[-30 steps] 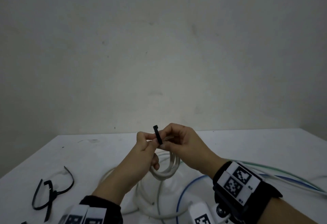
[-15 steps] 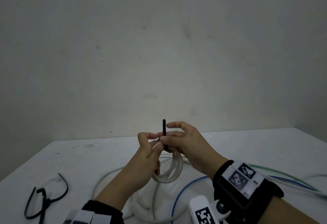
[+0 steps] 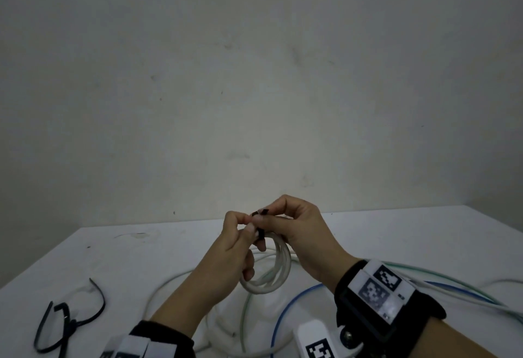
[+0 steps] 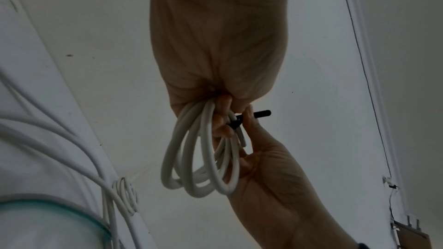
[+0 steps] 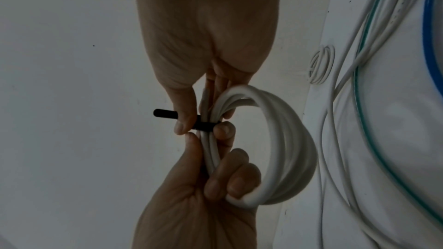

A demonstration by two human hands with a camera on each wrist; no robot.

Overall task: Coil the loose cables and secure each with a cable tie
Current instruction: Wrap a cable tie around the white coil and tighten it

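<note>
Both hands are raised above the white table [image 3: 396, 238], holding a small coil of white cable [image 3: 278, 275]. My left hand [image 3: 246, 229] grips the coil's bunched strands, its lower fingers curled through the loop [image 5: 230, 177]. A black cable tie [image 5: 203, 126] runs across that bunch. My right hand [image 3: 261, 216] pinches the tie between thumb and fingers right beside the strands. The tie's free end [image 4: 262, 113] sticks out past the right thumb. Where the tie goes behind the strands is hidden.
Several spare black cable ties [image 3: 68, 321] lie at the table's near left. Loose white [image 3: 169, 284], blue [image 3: 283, 318] and green [image 3: 452, 275] cables sprawl under and to the right of my hands. Another small white coil [image 5: 321, 63] lies on the table. A bare wall stands behind.
The tie's free end stood upright above my fingers half a second ago; now only a short stub shows at the fingertips. Both hands stay close together on the coil.
</note>
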